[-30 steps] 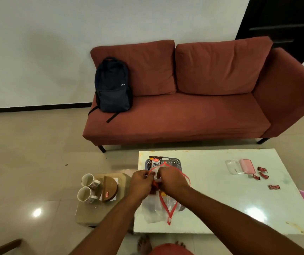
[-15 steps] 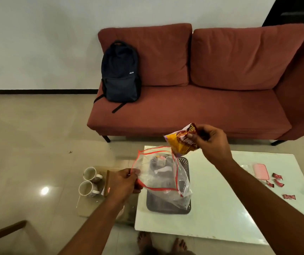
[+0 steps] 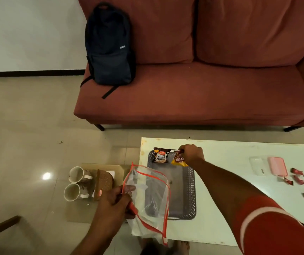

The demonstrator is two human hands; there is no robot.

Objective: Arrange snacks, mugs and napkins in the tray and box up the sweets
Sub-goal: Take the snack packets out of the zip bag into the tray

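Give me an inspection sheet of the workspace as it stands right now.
Surface: white table, lying in front of the sofa.
Job's things: grey tray on the table's left end; salted peanuts packet at its far end, yellow snack packet beside it, in hand; mugs and napkin holder on the low side table; clear box, pink lid and loose sweets on the table's right part.
Clutter: zip bag, held over the tray's near left corner.
Grips: left hand holds the zip bag; right hand pinches the yellow snack packet.
Cables: nothing seen.
Surroundings: sofa with a backpack on it; tiled floor.
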